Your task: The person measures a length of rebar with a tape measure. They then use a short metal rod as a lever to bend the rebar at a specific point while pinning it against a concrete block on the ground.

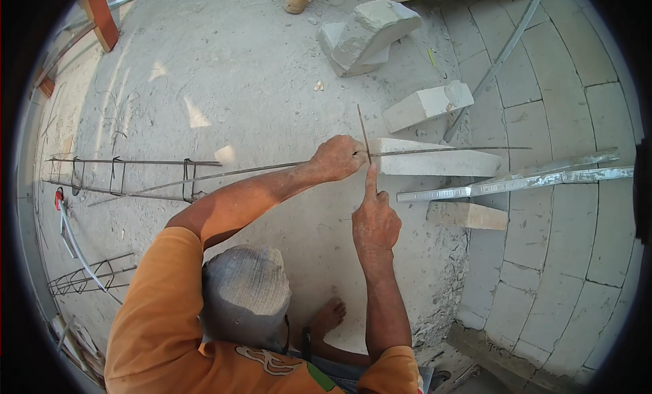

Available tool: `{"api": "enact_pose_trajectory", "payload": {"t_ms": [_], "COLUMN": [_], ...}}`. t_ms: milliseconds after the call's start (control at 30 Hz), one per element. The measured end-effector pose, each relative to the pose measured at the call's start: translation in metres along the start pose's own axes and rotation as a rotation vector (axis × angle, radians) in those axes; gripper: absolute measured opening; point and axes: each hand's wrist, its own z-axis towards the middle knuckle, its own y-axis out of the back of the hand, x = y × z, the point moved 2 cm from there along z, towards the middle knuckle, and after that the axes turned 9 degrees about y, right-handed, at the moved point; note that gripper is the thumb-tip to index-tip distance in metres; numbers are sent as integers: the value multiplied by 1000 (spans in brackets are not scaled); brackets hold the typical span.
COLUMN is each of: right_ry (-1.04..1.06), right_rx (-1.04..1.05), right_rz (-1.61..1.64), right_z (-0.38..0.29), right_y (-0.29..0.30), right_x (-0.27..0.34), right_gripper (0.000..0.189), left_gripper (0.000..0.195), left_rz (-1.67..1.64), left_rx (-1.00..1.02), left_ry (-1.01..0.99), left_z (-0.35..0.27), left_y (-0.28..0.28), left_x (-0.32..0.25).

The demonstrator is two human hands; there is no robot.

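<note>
My left hand is closed around a long thin steel rod, which runs out on both sides of the fist. A shorter thin metal rod crosses it just right of the fist, pointing up and away. My right hand is below, its index finger stretched to the lower end of the shorter rod and the other fingers curled. Whether this hand grips the shorter rod is hidden. A pale masonry block lies beneath the long rod's right part. At left, the long rod passes over a rebar cage.
More pale blocks and broken pieces lie beyond. Metal channels extend right, near a block wall. Another rebar cage and a red-ended tool are at left. A bare foot rests on the floor.
</note>
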Motion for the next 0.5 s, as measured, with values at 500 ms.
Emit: {"api": "enact_pose_trajectory", "payload": {"t_ms": [500], "right_ry": [139], "right_rx": [-194], "right_rz": [-137], "right_z": [0], "right_y": [-8], "right_x": [-7], "right_gripper": [72], "left_gripper": [25], "left_rz": [-16], "left_rx": [-13], "left_ry": [26], "left_z": [-6], "left_y": [3], "left_x": [-2]}}
